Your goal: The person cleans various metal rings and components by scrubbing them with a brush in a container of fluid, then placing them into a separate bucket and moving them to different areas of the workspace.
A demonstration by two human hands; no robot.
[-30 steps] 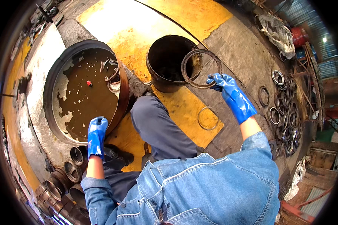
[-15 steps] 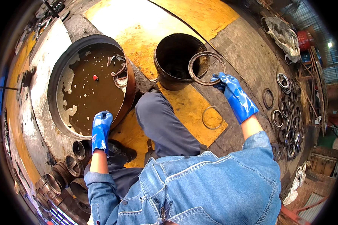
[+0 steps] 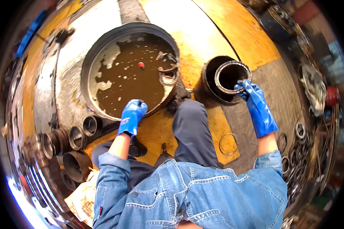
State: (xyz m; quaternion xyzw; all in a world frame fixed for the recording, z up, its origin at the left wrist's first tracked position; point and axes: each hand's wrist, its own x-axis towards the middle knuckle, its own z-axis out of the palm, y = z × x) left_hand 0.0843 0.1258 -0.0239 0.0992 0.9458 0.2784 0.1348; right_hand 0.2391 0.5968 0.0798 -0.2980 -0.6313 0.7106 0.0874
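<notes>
My right hand (image 3: pixel 253 100), in a blue rubber glove, grips a metal ring (image 3: pixel 217 79) by its near right edge. The ring is tilted over the mouth of a dark, grimy bucket (image 3: pixel 207 94). My left hand (image 3: pixel 133 111), gloved alike, is closed by the near rim of a large round pan (image 3: pixel 85 78); whatever its fingers hold, if anything, is hidden. Brown liquid (image 3: pixel 122 89) with pale foam patches fills the pan. A small red object (image 3: pixel 141 65) floats there, and several rings (image 3: pixel 168 77) lie at its right side.
A thin ring (image 3: pixel 220 145) lies on the yellow floor plate right of my knee. Several cylindrical metal sleeves (image 3: pixel 77 138) stand at the left. A heap of rings (image 3: pixel 296 158) covers the floor at the far right, near a pale crumpled sack (image 3: pixel 314 89).
The view has swung, so everything sits further right. My right hand has brought the ring from the bucket's right rim to over its mouth. My left hand stays closed near the pan.
</notes>
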